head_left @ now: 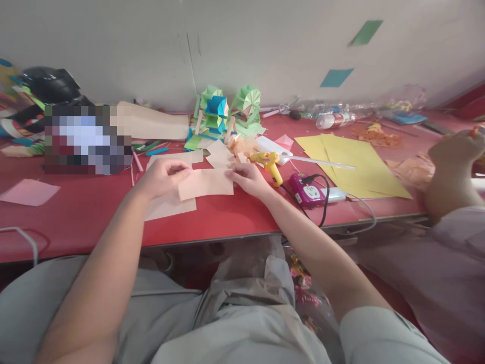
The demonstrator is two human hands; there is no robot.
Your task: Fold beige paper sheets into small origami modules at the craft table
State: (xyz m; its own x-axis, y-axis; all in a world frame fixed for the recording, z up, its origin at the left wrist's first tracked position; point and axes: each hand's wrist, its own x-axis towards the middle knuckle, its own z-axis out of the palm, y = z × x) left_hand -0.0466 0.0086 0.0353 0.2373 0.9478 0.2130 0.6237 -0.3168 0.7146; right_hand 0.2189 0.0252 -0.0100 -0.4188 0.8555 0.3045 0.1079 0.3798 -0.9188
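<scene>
Hands meet over a peach paper strip (205, 183) on a red desk (76, 212): the left hand (161, 177) pinches its left end between thumb and fingers, while the right hand (248, 179) nips the right end with its fingertips. The strip is a pale, matte rectangle, flat and uncreased as far as the soft focus shows, its long axis running left to right across the desk, parallel to the near edge. It lies just above another peach sheet (170, 206), which it partly overlaps. Just right of the right hand sits a yellow glue gun (270, 164), nozzle pointing left, with a purple power socket (306, 191) beside it. Yellow paper sheets (356, 162) spread further right; green and blue folded paper models (227, 108) stand by the wall.
</scene>
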